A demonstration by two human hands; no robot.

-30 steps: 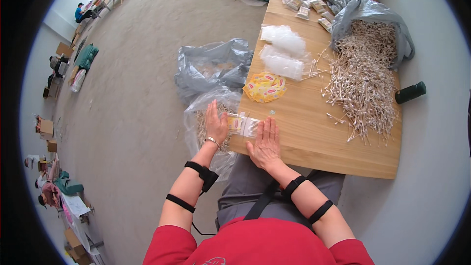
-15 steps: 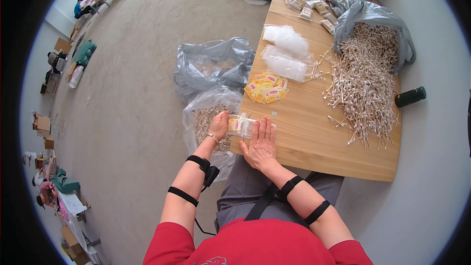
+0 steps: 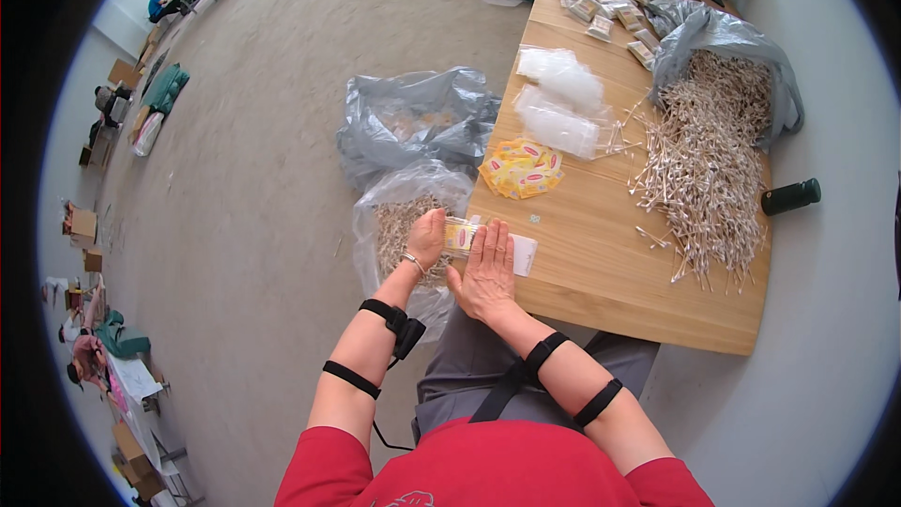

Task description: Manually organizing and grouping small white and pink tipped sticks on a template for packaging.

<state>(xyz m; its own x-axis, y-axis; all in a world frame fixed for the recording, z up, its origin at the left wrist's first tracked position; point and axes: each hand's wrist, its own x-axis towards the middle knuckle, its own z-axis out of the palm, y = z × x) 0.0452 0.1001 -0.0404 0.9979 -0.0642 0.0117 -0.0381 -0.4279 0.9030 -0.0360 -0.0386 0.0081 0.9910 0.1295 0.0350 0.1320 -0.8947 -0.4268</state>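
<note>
At the table's near left corner, my left hand (image 3: 427,237) grips the left end of a small clear bag of cotton swabs (image 3: 460,236) with a yellow label card showing. My right hand (image 3: 489,268) lies flat across the bag's right part, fingers stretched out and close together, hiding what is under the palm. A white flat piece (image 3: 526,255) sticks out on the table to the right of that hand; whether it belongs to the bag I cannot tell. Just beyond the hands lies a pile of yellow label cards (image 3: 522,169).
Flat clear bags (image 3: 560,122) are stacked farther up the wooden table (image 3: 648,310). A heap of loose cotton swabs (image 3: 704,169) spills from a grey plastic bag (image 3: 784,84) at right, near a dark green bottle (image 3: 791,196). Filled packets (image 3: 601,5) lie at the back. An open bag of swabs (image 3: 399,225) stands left of the table.
My right hand has slid slightly left over the bag, toward my left hand. The white flat piece now shows at its right, where swabs showed before. The view has shifted a little.
</note>
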